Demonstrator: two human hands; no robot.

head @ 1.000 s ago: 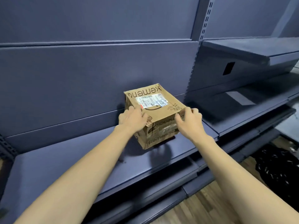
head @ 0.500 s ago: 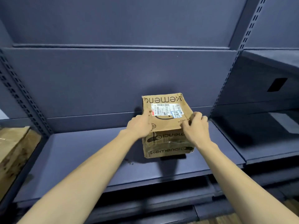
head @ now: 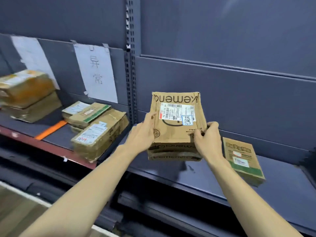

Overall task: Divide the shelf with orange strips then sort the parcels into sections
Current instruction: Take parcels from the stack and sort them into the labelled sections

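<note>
Two bare hands holding a cardboard parcel (head: pixel 176 124) from either side, just above a dark blue shelf (head: pixel 282 187). Left hand (head: pixel 142 134) curled around the left edge, thumb on the top face. Right hand (head: pixel 207 141) gripping the right edge, fingers bent over the top. White shipping label facing up. To the right, a flat green-edged parcel (head: pixel 242 159) lying on the same shelf. To the left, past a slotted upright (head: pixel 130 65), a neighbouring shelf bay with an orange strip (head: pixel 50 130) between stacked brown parcels (head: pixel 98 130). Taped paper sign (head: pixel 95 72) on the back panel. Wood-look floor (head: pixel 18 207) at bottom left.
</note>
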